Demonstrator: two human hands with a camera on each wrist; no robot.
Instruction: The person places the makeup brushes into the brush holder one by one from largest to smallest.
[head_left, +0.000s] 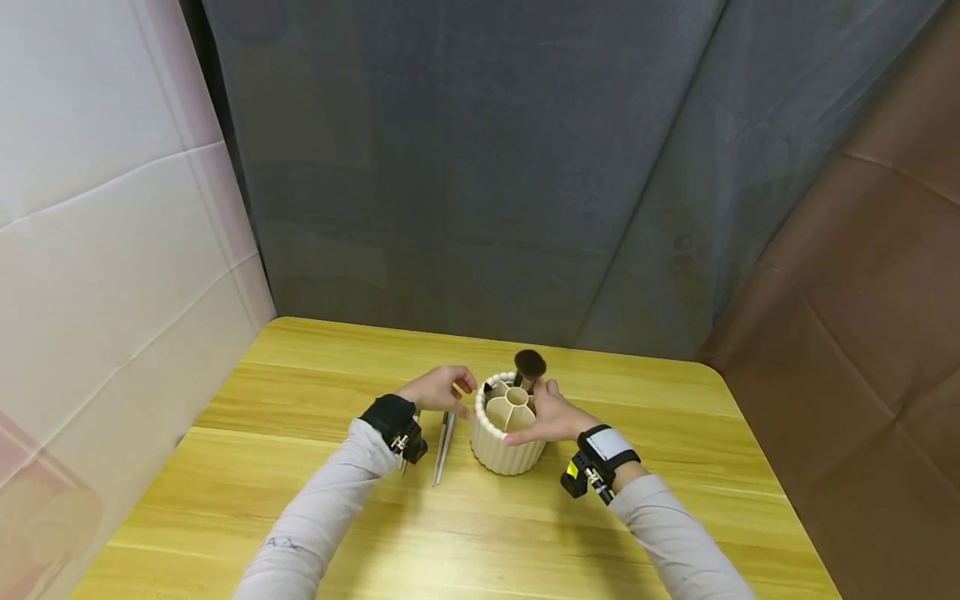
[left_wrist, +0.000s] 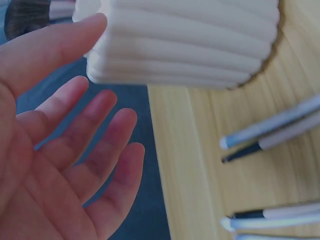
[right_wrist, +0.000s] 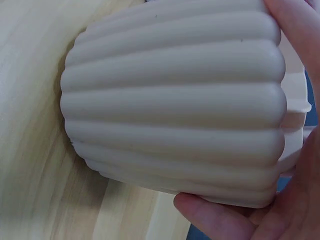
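Observation:
A cream ribbed holder [head_left: 507, 443] [left_wrist: 185, 40] [right_wrist: 175, 105] with several compartments stands on the yellow wooden table [head_left: 450, 533]. A makeup brush [head_left: 529, 365] [left_wrist: 30, 15] with dark bristles stands upright in its far side. My right hand [head_left: 551, 417] [right_wrist: 215, 220] grips the holder's right wall, with fingers curled round it. My left hand [head_left: 441, 388] [left_wrist: 65, 145] hovers just left of the holder's rim, palm open, fingers relaxed, holding nothing.
Several thin silver-handled brushes [head_left: 444, 440] [left_wrist: 272, 130] lie on the table just left of the holder, under my left wrist. A grey curtain [head_left: 480, 167] hangs behind the table, with a white wall on the left and a brown panel on the right.

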